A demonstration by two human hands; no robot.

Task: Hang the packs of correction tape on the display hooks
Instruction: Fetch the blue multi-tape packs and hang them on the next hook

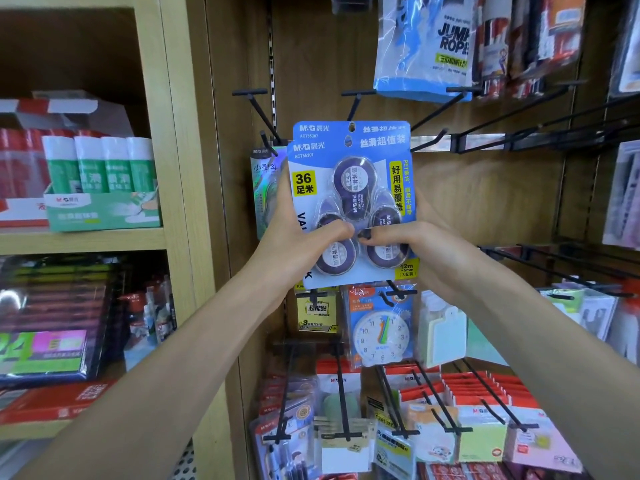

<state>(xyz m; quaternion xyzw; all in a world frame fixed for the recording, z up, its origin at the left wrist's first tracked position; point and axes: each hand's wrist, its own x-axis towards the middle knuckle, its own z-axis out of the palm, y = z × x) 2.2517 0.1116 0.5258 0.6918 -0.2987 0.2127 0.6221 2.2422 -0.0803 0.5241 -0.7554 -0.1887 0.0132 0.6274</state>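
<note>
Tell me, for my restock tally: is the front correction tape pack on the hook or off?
Off: both hands hold the front pack; its hang hole shows empty.

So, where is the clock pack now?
In the head view, the clock pack hangs centre-low, just below the correction tape packs and right of the yellow sticker pack.

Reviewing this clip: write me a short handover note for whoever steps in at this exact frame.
Left hand and right hand together grip two overlapped blue correction tape packs by the lower edges, thumbs on the front.
The packs are raised in front of a black display hook; the rear pack's hang hole sits just below the hook's tip.
Done: whether the hook is through yet cannot be told.
Left: thread both holes onto the hook, slide back, release.
</note>
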